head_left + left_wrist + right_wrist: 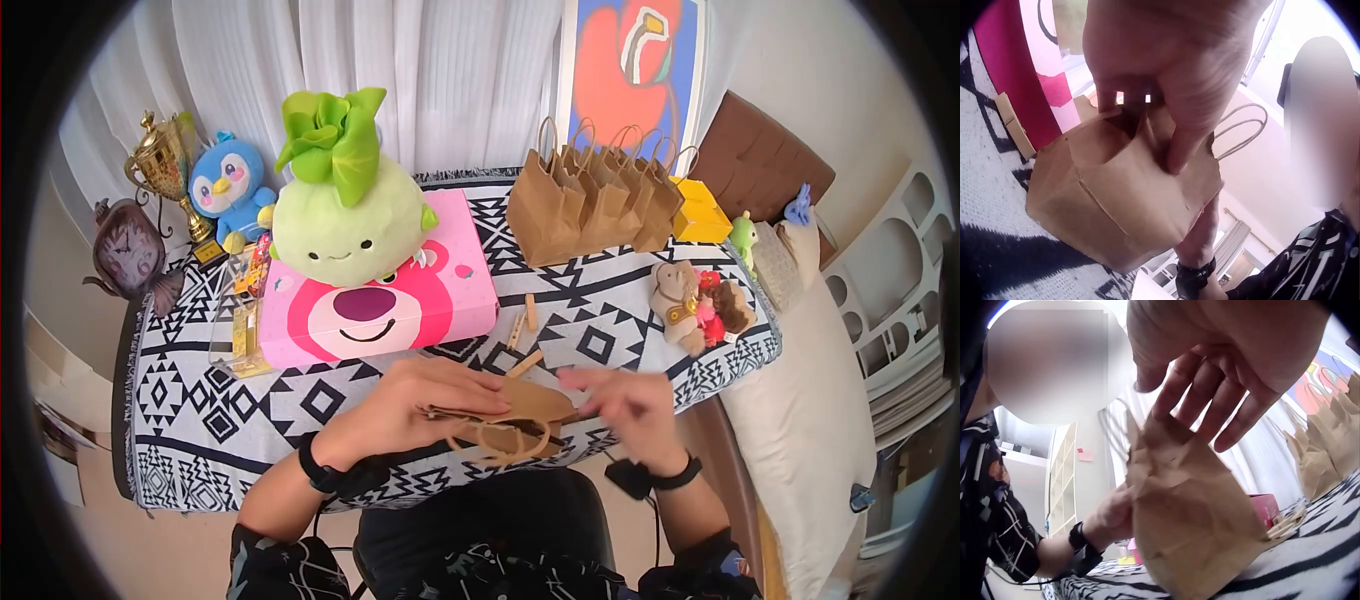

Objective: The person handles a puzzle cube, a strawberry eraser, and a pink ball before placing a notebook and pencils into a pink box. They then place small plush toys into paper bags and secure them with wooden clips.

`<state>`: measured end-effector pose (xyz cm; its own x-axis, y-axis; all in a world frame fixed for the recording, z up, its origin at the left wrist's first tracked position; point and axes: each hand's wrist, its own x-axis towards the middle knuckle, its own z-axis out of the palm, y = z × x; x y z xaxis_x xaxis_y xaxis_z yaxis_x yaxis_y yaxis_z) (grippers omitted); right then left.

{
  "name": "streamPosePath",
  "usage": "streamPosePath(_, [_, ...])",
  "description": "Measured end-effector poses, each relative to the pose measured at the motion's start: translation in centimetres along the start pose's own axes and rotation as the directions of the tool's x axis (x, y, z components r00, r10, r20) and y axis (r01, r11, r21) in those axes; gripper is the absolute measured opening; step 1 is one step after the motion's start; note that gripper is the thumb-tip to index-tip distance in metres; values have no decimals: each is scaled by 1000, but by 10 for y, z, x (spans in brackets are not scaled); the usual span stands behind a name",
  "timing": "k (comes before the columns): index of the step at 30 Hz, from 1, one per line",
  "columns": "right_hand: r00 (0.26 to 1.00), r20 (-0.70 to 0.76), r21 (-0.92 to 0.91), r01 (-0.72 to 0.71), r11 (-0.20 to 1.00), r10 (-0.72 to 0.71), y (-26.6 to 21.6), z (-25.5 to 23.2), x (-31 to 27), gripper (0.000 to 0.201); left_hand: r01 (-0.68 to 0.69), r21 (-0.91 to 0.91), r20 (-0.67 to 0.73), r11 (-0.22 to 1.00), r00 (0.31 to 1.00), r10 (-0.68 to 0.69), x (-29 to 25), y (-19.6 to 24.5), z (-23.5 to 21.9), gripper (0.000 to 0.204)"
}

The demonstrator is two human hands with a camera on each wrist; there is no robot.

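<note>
We see the left hand (430, 402) pinching a brown paper bag (535, 400) near its mouth, the bag lying tilted above the near edge of the cloth-covered counter (190, 420), its handle loop toward the person. The right hand (638, 418) is beside the bag's other side, fingers loosely spread and gripping nothing; we cannot tell whether they touch the paper. Just beyond the bag we see wooden pegs (531, 312), with a pink box (468, 270) to their left and standing paper bags (540, 215) farther back.
</note>
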<state>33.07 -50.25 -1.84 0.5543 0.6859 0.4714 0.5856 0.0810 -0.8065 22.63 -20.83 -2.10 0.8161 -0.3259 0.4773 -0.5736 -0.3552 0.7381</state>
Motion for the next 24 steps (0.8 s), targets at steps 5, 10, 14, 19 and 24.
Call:
streamPosePath(5, [917,-107,-273,-400,875,385,34,-11,63,25,-55,-35,-61,998,997,53,-12,-2,-7,38])
streamPosePath(10, [977,73,-613,-115,782,201,112,4,95,29,46,-101,-169,994,984,-63,-21,-11,-6,31])
streamPosePath(14, [893,165,-631,-230,741,418,101,3,105,34,180,-227,-256,957,937,-237,-22,-18,0,27])
streamPosePath(19, [908,136,-362,-328,873,397,100,-7,94,27,303,-218,-183,928,921,-344,-25,-25,2,28])
streamPosePath(24, [938,46,-152,-334,930,344,69,-22,83,22,274,-306,-176,912,925,-337,-21,-22,5,30])
